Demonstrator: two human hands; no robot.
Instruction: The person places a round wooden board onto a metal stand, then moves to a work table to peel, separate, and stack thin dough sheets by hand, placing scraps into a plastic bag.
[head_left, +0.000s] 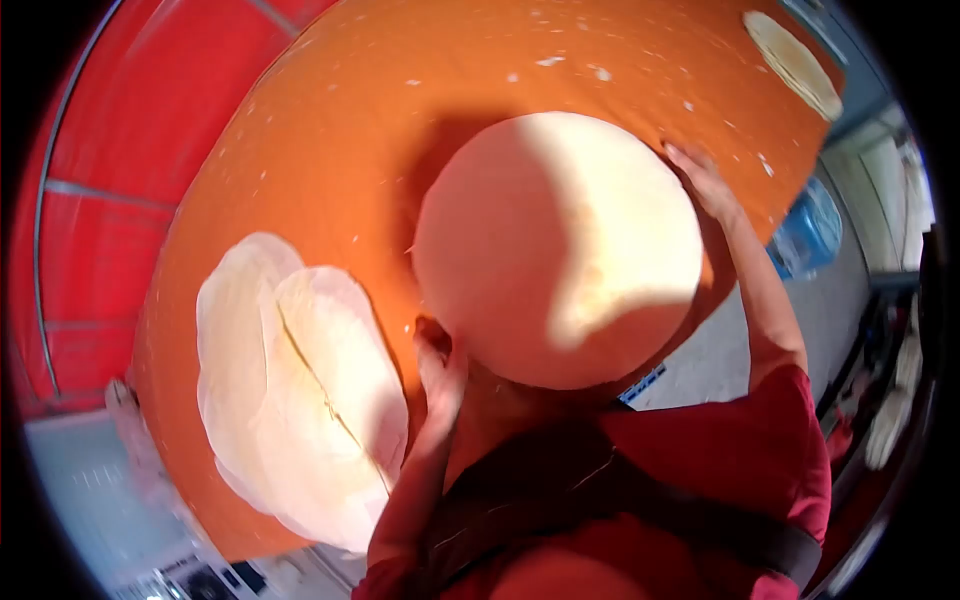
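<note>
Dough, big and round, sits over the orange tabletop between our left hand and right hand. We see left fingers by its lower-left rim, right fingers by its upper-right rim; clamped or not, we can't tell. Overlapping thin sheets lie left.

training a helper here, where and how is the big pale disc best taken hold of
Probably by opposite parts of the rim, coming in from the left and right and supporting it from below. The big pale disc is wide and round with no handle showing, and the left hand and right hand are at roughly opposite edges.
</note>
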